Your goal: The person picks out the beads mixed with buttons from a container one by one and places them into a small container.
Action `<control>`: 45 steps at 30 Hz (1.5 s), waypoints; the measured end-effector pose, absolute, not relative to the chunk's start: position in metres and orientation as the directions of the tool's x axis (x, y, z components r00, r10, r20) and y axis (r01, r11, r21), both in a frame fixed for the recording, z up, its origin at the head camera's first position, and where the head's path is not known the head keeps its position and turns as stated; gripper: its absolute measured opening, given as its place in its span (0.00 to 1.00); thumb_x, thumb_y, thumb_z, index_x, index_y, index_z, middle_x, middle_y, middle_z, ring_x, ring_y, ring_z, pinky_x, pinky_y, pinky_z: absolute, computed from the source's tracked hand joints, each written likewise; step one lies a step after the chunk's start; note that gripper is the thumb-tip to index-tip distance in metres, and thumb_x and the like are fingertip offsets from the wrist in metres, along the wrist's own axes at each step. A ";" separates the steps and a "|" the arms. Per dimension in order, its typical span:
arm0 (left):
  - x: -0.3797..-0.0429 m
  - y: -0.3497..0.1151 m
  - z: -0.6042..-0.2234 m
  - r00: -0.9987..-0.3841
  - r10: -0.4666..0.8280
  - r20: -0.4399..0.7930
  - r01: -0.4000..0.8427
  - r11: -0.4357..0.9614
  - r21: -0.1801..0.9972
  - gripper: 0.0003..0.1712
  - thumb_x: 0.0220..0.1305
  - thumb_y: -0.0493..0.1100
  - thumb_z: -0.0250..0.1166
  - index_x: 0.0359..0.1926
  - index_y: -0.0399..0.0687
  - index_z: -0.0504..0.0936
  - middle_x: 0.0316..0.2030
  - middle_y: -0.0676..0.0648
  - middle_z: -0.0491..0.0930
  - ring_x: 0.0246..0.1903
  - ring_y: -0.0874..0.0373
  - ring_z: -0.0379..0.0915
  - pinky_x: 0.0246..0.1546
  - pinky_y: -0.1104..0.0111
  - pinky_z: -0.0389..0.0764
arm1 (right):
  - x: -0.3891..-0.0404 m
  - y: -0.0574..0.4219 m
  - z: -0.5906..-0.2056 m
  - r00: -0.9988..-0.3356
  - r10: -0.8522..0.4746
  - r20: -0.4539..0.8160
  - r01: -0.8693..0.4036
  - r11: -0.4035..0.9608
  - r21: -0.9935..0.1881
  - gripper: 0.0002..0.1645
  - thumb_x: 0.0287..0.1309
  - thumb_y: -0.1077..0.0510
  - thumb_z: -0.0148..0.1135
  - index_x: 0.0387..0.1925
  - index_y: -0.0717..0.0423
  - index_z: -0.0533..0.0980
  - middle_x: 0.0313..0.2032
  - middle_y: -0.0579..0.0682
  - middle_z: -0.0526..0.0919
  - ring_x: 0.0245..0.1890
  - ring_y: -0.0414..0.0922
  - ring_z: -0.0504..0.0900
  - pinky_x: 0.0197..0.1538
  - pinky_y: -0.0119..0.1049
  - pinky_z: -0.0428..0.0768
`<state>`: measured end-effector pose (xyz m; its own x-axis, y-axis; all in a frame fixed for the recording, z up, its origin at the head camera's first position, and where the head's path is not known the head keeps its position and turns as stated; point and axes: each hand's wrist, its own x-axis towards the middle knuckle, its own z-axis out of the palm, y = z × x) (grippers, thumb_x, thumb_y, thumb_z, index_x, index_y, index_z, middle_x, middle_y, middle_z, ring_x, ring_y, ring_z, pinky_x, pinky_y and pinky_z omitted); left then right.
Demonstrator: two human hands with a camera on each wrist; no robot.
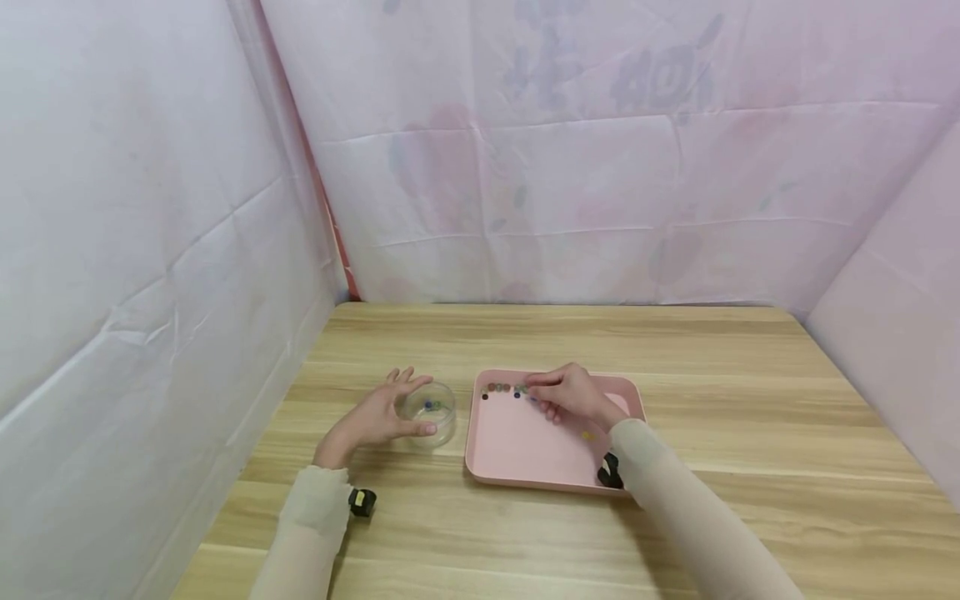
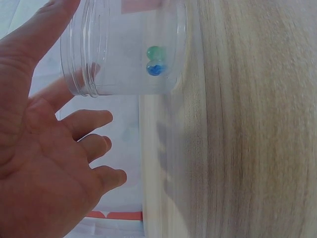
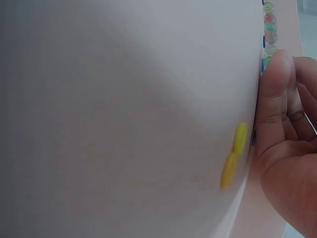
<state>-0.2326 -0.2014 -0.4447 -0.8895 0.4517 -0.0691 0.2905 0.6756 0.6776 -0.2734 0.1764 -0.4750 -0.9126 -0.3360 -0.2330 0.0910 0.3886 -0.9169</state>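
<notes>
A clear plastic jar (image 1: pixel 430 417) stands upright on the table, with a blue marble (image 2: pixel 155 68) and a green marble (image 2: pixel 156 52) at its bottom. My left hand (image 1: pixel 382 414) grips the jar near its rim between thumb and index finger; the other fingers are spread away. Over the far side of a pink tray (image 1: pixel 517 450), my right hand (image 1: pixel 573 392) has thumb and fingertips at the end of a row of colored marbles (image 3: pixel 270 36). A green marble shows beside the thumb tip; whether the fingers pinch a marble is hidden. Two yellow pieces (image 3: pixel 233 156) lie in the tray.
A few small dark blue pieces (image 1: pixel 517 395) lie in the tray in front of the marble row. The wooden table (image 1: pixel 480 533) carries the jar to the left of the tray. Pale cloth sheets (image 1: pixel 525 208) hang behind and at both sides.
</notes>
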 end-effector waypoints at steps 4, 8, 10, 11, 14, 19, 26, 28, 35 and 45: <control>-0.233 -0.202 -0.443 -0.890 0.450 -0.075 0.286 0.678 0.677 0.54 0.59 0.61 0.79 0.79 0.48 0.67 0.82 0.29 0.48 0.82 0.26 0.32 0.75 0.26 0.46 | -0.275 0.174 -0.475 -0.917 -0.334 -0.220 0.072 0.404 -0.912 0.20 0.70 0.57 0.69 0.60 0.56 0.85 0.22 0.53 0.86 0.17 0.39 0.79 0.24 0.33 0.83; -0.233 -0.201 -0.441 -0.891 0.448 -0.078 0.283 0.680 0.676 0.54 0.59 0.61 0.79 0.80 0.48 0.67 0.82 0.29 0.48 0.82 0.26 0.33 0.75 0.27 0.45 | -0.276 0.172 -0.475 -0.921 -0.324 -0.214 0.055 0.437 -0.898 0.19 0.69 0.58 0.70 0.59 0.55 0.86 0.21 0.52 0.86 0.16 0.39 0.79 0.24 0.32 0.83; -0.234 -0.201 -0.441 -0.891 0.446 -0.081 0.279 0.681 0.677 0.54 0.59 0.61 0.79 0.80 0.48 0.67 0.82 0.29 0.48 0.82 0.27 0.32 0.76 0.28 0.44 | -0.276 0.171 -0.475 -0.925 -0.319 -0.206 0.041 0.455 -0.889 0.17 0.69 0.59 0.70 0.57 0.55 0.86 0.21 0.52 0.85 0.15 0.39 0.79 0.23 0.32 0.82; -0.233 -0.200 -0.441 -0.891 0.447 -0.081 0.279 0.680 0.678 0.54 0.59 0.60 0.79 0.79 0.48 0.67 0.82 0.29 0.48 0.82 0.27 0.32 0.76 0.28 0.44 | -0.276 0.171 -0.474 -0.926 -0.317 -0.204 0.036 0.463 -0.886 0.17 0.68 0.60 0.70 0.57 0.55 0.87 0.20 0.51 0.85 0.15 0.39 0.79 0.23 0.32 0.82; -0.233 -0.200 -0.441 -0.892 0.444 -0.081 0.276 0.679 0.680 0.53 0.59 0.59 0.80 0.79 0.47 0.67 0.82 0.29 0.48 0.82 0.27 0.31 0.76 0.28 0.44 | -0.275 0.170 -0.474 -0.930 -0.310 -0.199 0.026 0.483 -0.875 0.15 0.68 0.60 0.71 0.54 0.55 0.88 0.20 0.51 0.84 0.15 0.40 0.79 0.22 0.33 0.82; -0.233 -0.199 -0.442 -0.895 0.438 -0.083 0.269 0.678 0.684 0.53 0.58 0.58 0.80 0.79 0.48 0.68 0.82 0.29 0.48 0.82 0.27 0.32 0.76 0.28 0.45 | -0.276 0.169 -0.474 -0.930 -0.305 -0.207 0.027 0.503 -0.864 0.13 0.67 0.59 0.71 0.52 0.53 0.89 0.19 0.50 0.84 0.15 0.40 0.77 0.22 0.33 0.80; -0.233 -0.199 -0.443 -0.894 0.438 -0.093 0.261 0.680 0.686 0.53 0.58 0.58 0.80 0.79 0.49 0.67 0.82 0.29 0.46 0.83 0.28 0.31 0.76 0.29 0.45 | -0.277 0.170 -0.476 -0.926 -0.319 -0.202 0.016 0.502 -0.865 0.12 0.68 0.58 0.71 0.51 0.53 0.90 0.20 0.50 0.84 0.15 0.40 0.77 0.22 0.33 0.80; -0.233 -0.199 -0.443 -0.895 0.436 -0.094 0.262 0.684 0.680 0.53 0.58 0.58 0.80 0.79 0.49 0.67 0.82 0.29 0.46 0.82 0.27 0.31 0.76 0.28 0.46 | -0.277 0.172 -0.476 -0.925 -0.326 -0.194 0.013 0.484 -0.875 0.13 0.68 0.57 0.71 0.52 0.53 0.89 0.20 0.51 0.85 0.15 0.40 0.79 0.23 0.33 0.81; -0.233 -0.199 -0.442 -0.896 0.434 -0.097 0.260 0.689 0.677 0.53 0.59 0.59 0.80 0.79 0.50 0.67 0.82 0.29 0.46 0.82 0.27 0.31 0.76 0.28 0.46 | -0.280 0.170 -0.462 -0.938 -0.327 -0.116 -0.047 0.451 -0.891 0.15 0.70 0.55 0.70 0.54 0.56 0.88 0.22 0.54 0.87 0.16 0.42 0.81 0.24 0.35 0.82; -0.233 -0.198 -0.442 -0.895 0.433 -0.104 0.253 0.687 0.681 0.54 0.58 0.60 0.80 0.80 0.50 0.67 0.83 0.30 0.46 0.83 0.28 0.31 0.76 0.28 0.45 | -0.283 0.148 -0.440 -0.923 -0.383 -0.034 -0.143 0.426 -0.893 0.15 0.71 0.58 0.67 0.54 0.56 0.88 0.24 0.61 0.87 0.16 0.41 0.80 0.24 0.42 0.83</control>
